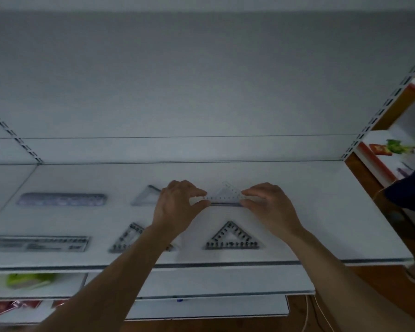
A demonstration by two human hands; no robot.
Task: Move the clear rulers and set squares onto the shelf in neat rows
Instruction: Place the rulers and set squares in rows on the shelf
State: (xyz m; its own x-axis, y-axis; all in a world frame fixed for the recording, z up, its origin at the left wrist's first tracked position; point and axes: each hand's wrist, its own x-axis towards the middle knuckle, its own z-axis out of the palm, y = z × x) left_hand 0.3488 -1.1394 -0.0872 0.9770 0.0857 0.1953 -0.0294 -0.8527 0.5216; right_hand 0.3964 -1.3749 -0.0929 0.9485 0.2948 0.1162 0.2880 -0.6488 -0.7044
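Nearest, low on the left, a blurred green item (27, 280) on a lower board. Above, along the front of the white shelf (321, 224): front ruler (37, 243), half-hidden set square (127, 238) under the left forearm, right front set square (233, 238). Farther back, left hand (177, 204) and right hand (268, 204), fingers curled, pinching opposite ends of the held set square (225, 195); resting or just above the shelf, cannot tell. Leftward in that row, back set square (146, 196), then back ruler (61, 199).
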